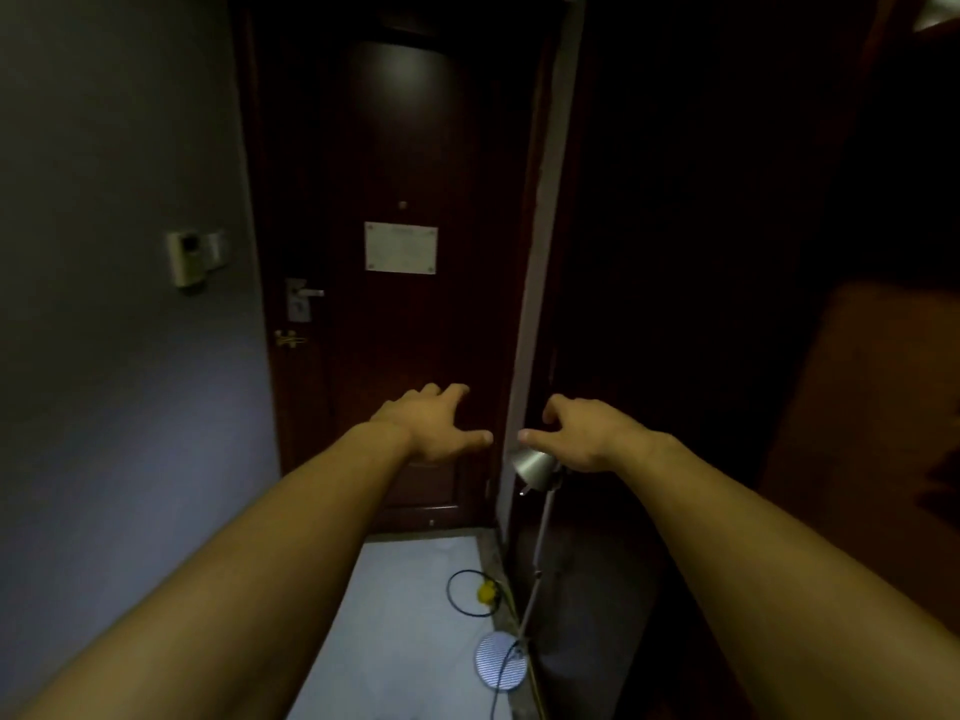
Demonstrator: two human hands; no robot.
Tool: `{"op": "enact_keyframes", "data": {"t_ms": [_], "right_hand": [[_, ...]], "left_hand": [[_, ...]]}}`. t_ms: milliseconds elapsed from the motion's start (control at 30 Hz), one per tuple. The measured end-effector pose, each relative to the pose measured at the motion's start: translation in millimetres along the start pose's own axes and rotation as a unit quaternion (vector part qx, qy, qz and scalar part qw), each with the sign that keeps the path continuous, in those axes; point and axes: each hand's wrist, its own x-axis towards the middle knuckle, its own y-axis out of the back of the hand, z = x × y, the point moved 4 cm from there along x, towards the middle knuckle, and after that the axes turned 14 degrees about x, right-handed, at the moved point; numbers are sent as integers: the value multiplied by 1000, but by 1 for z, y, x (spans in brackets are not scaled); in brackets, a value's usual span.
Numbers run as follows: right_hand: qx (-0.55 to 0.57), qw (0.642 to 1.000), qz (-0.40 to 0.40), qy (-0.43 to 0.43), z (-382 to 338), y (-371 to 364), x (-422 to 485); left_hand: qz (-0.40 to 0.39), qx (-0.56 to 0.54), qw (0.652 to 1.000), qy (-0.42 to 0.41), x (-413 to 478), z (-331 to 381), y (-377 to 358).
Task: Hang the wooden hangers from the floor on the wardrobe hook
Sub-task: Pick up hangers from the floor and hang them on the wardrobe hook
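Both arms are stretched out ahead in a dim entry hall, and neither hand has anything in it. The left hand (434, 426) hangs with fingers spread loosely; the right hand (582, 433) too, fingers open and slightly curled, just above the metal shade of a floor lamp (532, 465). Ahead stands the dark door (400, 148) with its notice plate (400, 247) and lever handle (304, 292). A black cable loop (467, 592) lies on the pale floor (400, 641) — but no wooden hangers anywhere I can spot, and the wardrobe side to the right is too dark to read. So this looks like the very start: the next move calls for finding those hangers — probably turning or looking lower.
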Motion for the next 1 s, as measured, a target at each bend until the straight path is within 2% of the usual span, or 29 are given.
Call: {"op": "enact_keyframes", "data": {"t_ms": [233, 500, 767, 1000], "right_hand": [[-2, 998, -38, 56, -87, -52, 26], [-14, 996, -64, 62, -144, -119, 49], [-22, 993, -107, 42, -170, -194, 78], [-7, 985, -170, 14, -155, -265, 90]], "left_hand": [[-29, 7, 998, 64, -28, -97, -13], [-57, -7, 996, 63, -28, -178, -47], [-113, -25, 992, 52, -17, -240, -108], [-185, -64, 979, 51, -8, -267, -179]]}}
